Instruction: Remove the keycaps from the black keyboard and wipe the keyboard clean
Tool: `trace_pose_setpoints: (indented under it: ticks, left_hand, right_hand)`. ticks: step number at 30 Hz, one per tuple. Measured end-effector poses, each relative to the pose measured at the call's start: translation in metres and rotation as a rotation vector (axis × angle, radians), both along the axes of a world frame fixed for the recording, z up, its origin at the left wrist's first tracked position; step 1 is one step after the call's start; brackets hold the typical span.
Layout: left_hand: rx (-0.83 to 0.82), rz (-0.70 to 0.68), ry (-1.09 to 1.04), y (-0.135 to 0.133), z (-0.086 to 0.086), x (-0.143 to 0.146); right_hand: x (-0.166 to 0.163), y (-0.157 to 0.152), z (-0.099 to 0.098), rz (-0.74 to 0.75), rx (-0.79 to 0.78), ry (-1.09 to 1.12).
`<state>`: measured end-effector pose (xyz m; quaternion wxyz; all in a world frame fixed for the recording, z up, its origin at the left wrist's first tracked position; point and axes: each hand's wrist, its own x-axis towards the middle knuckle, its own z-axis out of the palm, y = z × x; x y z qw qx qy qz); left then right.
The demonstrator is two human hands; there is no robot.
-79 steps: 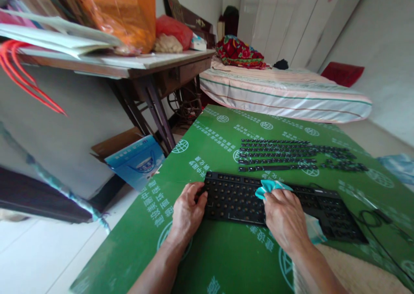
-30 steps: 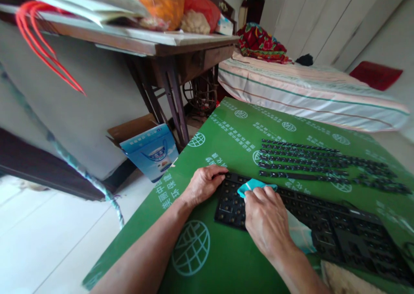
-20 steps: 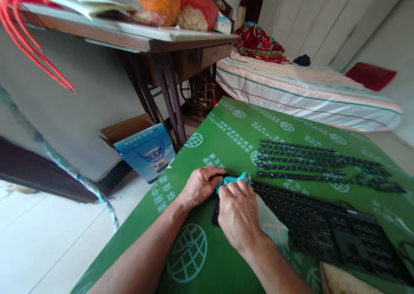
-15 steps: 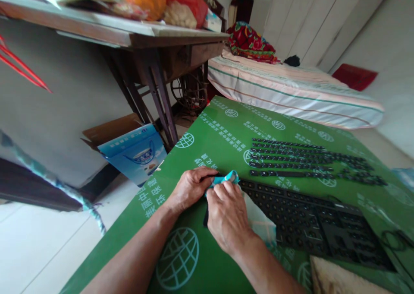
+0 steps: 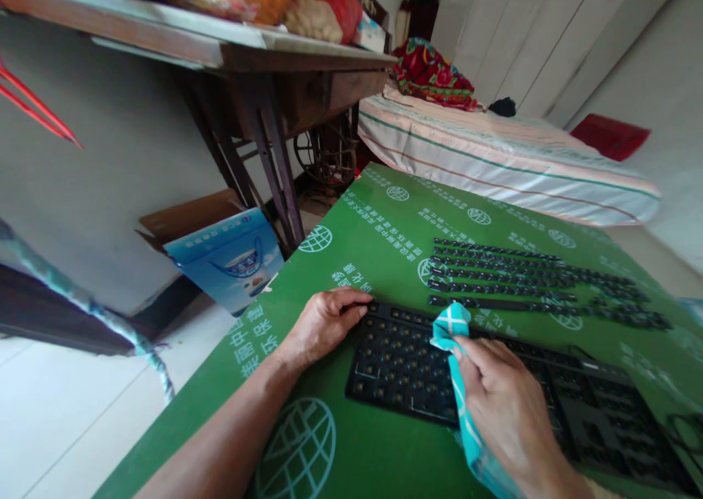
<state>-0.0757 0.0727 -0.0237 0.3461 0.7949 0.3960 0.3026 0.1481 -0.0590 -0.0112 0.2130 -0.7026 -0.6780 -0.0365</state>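
A black keyboard [image 5: 403, 367] with its keycaps off lies on the green table in front of me. My left hand [image 5: 326, 323] pinches its far left corner between thumb and fingers. In my right hand [image 5: 502, 396] is a turquoise cloth [image 5: 452, 324] with white lines, bunched at the fingertips and trailing down toward me. The cloth rests over the keyboard's middle, and that hand hides part of the keys area. Beyond the keyboard, the loose black keycaps [image 5: 505, 288] are laid out in several rows.
Printed white globes and characters cover the green table [image 5: 362, 235]. A blue carton [image 5: 233, 261] stands on the floor at the left, below a wooden desk [image 5: 307, 67] with bags on it. Behind the table is a bed [image 5: 494, 154]. A black cable [image 5: 684, 429] lies at the right.
My right hand and the cloth have moved right, from the keyboard's left corner to its middle, uncovering the left keys area. My left hand stays at the corner.
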Motion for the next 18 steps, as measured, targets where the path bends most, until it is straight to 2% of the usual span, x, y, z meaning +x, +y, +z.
trace_pose_setpoints:
  ticks: [5,11,18]
  left_hand:
    - [0.013,-0.003,-0.002,0.0,0.001,0.0]
    - [-0.001,0.001,0.0,0.0,0.001,0.001]
    - [-0.004,0.002,-0.001,0.0,0.002,0.002]
  right_hand:
    - [0.01,0.001,-0.004,-0.039,0.13,0.07]
    - [-0.008,0.005,-0.001,0.091,0.088,-0.088]
    - [-0.021,0.012,-0.001,0.173,0.076,-0.074]
